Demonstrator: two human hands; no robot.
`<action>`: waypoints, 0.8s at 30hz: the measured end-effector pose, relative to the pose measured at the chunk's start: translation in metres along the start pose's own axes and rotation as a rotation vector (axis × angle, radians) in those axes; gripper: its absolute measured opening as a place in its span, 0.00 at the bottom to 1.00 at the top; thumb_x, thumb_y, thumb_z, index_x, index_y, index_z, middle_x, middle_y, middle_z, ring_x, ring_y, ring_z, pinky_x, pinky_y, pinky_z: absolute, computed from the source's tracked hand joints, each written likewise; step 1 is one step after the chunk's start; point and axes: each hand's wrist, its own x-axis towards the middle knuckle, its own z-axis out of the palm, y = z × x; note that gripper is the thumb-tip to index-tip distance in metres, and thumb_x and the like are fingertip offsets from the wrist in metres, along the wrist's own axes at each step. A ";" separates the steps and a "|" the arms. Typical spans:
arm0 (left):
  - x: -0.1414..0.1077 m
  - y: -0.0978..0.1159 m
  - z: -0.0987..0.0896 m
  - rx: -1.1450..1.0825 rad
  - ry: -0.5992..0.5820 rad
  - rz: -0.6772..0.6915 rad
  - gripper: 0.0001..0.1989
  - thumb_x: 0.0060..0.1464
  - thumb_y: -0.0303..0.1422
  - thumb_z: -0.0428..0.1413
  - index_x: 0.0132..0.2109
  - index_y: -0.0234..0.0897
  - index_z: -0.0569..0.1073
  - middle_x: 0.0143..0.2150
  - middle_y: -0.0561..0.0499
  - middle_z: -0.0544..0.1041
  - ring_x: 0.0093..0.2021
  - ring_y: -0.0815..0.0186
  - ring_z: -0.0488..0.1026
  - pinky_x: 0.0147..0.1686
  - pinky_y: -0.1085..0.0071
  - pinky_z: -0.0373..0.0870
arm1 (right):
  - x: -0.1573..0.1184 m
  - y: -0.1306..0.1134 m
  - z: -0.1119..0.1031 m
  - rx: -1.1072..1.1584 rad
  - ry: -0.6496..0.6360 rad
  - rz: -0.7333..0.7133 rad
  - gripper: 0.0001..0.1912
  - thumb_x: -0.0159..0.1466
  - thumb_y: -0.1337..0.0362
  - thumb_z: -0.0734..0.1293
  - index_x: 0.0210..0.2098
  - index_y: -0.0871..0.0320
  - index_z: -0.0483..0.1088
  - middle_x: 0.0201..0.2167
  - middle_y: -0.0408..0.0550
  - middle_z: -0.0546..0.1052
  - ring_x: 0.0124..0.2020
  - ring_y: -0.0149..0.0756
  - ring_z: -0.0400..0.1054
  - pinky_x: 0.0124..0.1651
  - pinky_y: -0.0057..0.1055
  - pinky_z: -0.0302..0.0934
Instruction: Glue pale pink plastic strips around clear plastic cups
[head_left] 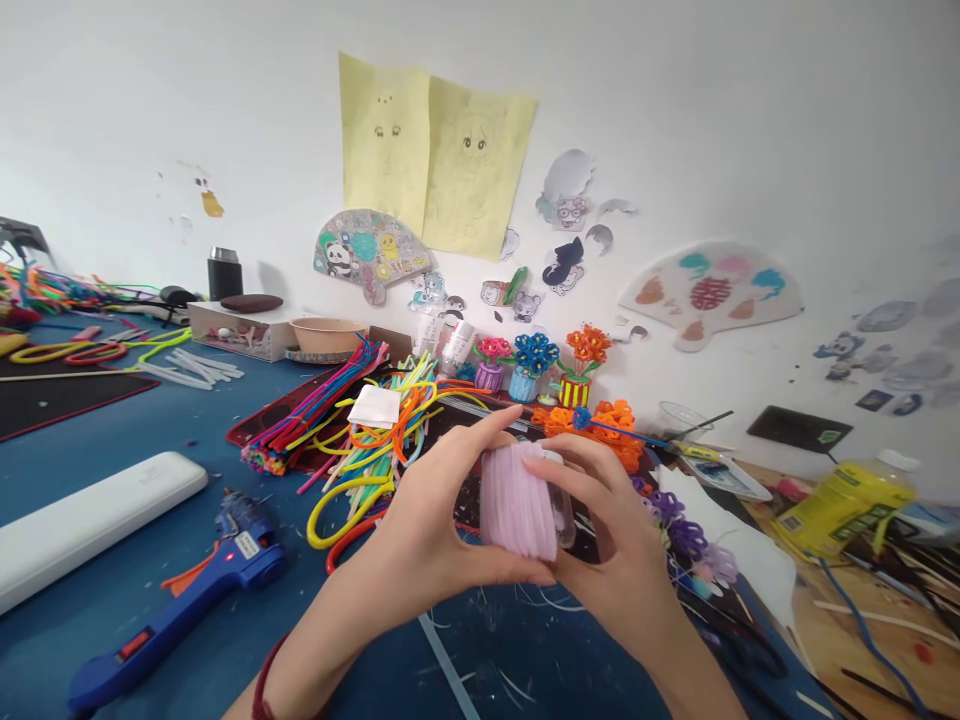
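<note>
A small clear plastic container [564, 510] is held up above the desk, its side wrapped in rows of pale pink-lilac pipe cleaner [514, 505]. My left hand [416, 515] grips it from the left, thumb along the lower edge and fingers over the top. From the other side my right hand [626, 530] closes round it, with a fingertip pressing on the wrapped rows. Part of the container is hidden behind my right fingers. Just behind my hands lie loose coloured pipe cleaners [409, 430] and orange looped pipe-cleaner flowers [615, 425].
A blue glue gun [195, 590] with a small red light lies at the left, beside a long white device [90, 520]. Finished flower pots [525, 375] line the wall. Purple flowers [682, 525] and a yellow bottle [844, 505] stand at the right.
</note>
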 end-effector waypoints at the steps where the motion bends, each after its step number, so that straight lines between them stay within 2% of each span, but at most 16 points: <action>1: 0.000 0.000 0.000 -0.004 0.005 -0.009 0.49 0.42 0.49 0.68 0.67 0.51 0.54 0.52 0.51 0.73 0.51 0.60 0.73 0.49 0.66 0.70 | 0.000 0.000 -0.001 0.022 -0.007 -0.004 0.28 0.61 0.67 0.71 0.57 0.38 0.68 0.58 0.45 0.63 0.60 0.42 0.61 0.62 0.39 0.61; 5: 0.000 -0.001 -0.002 -0.025 0.022 -0.034 0.48 0.42 0.47 0.69 0.66 0.50 0.55 0.52 0.51 0.73 0.51 0.61 0.73 0.50 0.67 0.69 | 0.000 0.000 -0.005 0.142 -0.048 0.001 0.21 0.63 0.67 0.70 0.52 0.37 0.73 0.59 0.44 0.61 0.63 0.43 0.59 0.66 0.43 0.57; 8: 0.000 -0.002 -0.002 -0.031 0.025 -0.036 0.47 0.43 0.48 0.68 0.66 0.51 0.55 0.52 0.51 0.73 0.50 0.61 0.73 0.49 0.68 0.69 | 0.000 0.001 -0.010 0.251 -0.062 0.011 0.17 0.62 0.64 0.72 0.49 0.37 0.74 0.62 0.43 0.60 0.65 0.48 0.55 0.67 0.50 0.53; 10: 0.000 -0.001 -0.002 -0.025 0.021 -0.044 0.48 0.42 0.49 0.68 0.66 0.52 0.55 0.51 0.52 0.73 0.50 0.61 0.73 0.49 0.67 0.69 | 0.000 0.000 -0.011 0.262 -0.058 0.064 0.24 0.62 0.61 0.72 0.56 0.36 0.69 0.65 0.44 0.58 0.68 0.51 0.51 0.68 0.54 0.51; 12: 0.000 -0.001 -0.002 -0.018 0.007 -0.050 0.49 0.41 0.50 0.68 0.66 0.54 0.54 0.51 0.52 0.73 0.50 0.61 0.73 0.49 0.66 0.69 | 0.000 0.000 -0.010 0.180 -0.076 0.144 0.33 0.61 0.59 0.72 0.63 0.36 0.60 0.68 0.45 0.54 0.69 0.52 0.47 0.68 0.56 0.50; 14: 0.000 -0.001 -0.002 -0.021 -0.006 -0.050 0.49 0.40 0.49 0.69 0.66 0.55 0.54 0.51 0.52 0.73 0.51 0.60 0.72 0.50 0.66 0.69 | 0.000 -0.001 -0.008 0.059 -0.125 0.178 0.36 0.61 0.60 0.72 0.65 0.35 0.57 0.69 0.43 0.52 0.70 0.52 0.47 0.67 0.56 0.50; 18: 0.000 -0.001 -0.002 -0.027 0.007 -0.060 0.49 0.41 0.47 0.69 0.66 0.53 0.54 0.52 0.51 0.73 0.51 0.60 0.73 0.51 0.65 0.69 | 0.001 -0.002 -0.008 -0.028 -0.174 0.118 0.33 0.60 0.65 0.71 0.61 0.33 0.62 0.69 0.40 0.54 0.68 0.50 0.51 0.68 0.54 0.50; 24: 0.000 -0.002 -0.002 -0.026 0.018 -0.051 0.48 0.42 0.47 0.69 0.66 0.52 0.54 0.50 0.52 0.73 0.50 0.62 0.73 0.48 0.68 0.71 | -0.001 0.000 -0.017 0.176 -0.196 0.058 0.22 0.65 0.71 0.66 0.48 0.33 0.74 0.67 0.34 0.57 0.67 0.44 0.55 0.68 0.49 0.52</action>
